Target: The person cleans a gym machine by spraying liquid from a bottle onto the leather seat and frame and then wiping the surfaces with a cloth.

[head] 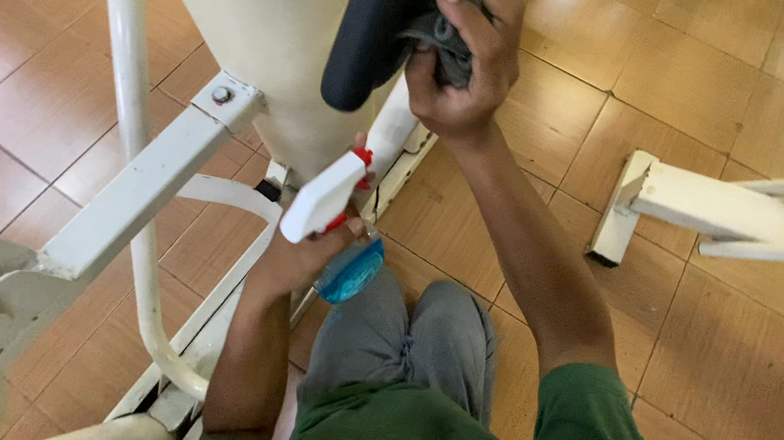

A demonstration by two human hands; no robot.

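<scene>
Spray bottle (336, 223) in left hand (301, 259); apparently grey cloth (446, 41) under right hand (462, 68).

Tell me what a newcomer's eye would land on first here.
Probably the right hand at top centre, pressing a grey cloth against a black pad on the white machine frame. Just below, the left hand grips a blue spray bottle with a white-and-red trigger head, above the tiled floor.

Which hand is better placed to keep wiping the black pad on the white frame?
Right. The right hand presses a grey cloth against the black cushioned pad, while the left hand is lower, gripping a blue spray bottle with a white trigger head.
</scene>
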